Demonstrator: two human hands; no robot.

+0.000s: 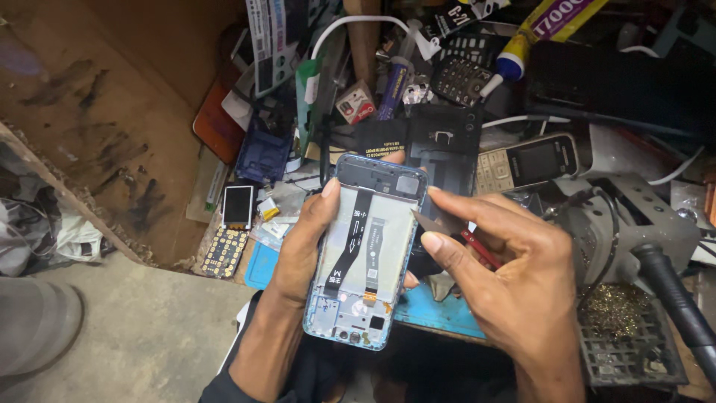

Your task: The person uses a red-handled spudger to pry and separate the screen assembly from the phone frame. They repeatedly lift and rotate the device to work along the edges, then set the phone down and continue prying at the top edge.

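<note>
My left hand [302, 246] grips an opened smartphone [365, 254] with its back cover off, held upright in a light blue frame. A black flex ribbon [350, 242] runs diagonally across its silver inside. My right hand [507, 276] pinches a thin metal blade tool [429, 222] with a red handle [481, 250]. The blade tip rests at the phone's right edge, just below the top section.
A cluttered repair bench lies behind: an old keypad phone [526, 164], a black phone back panel [444, 142], a small screen with keypad board [235, 224], a glue tube [537, 33], a blue mat [440, 310], a black-handled tool on a stand [671, 283]. Concrete floor at left.
</note>
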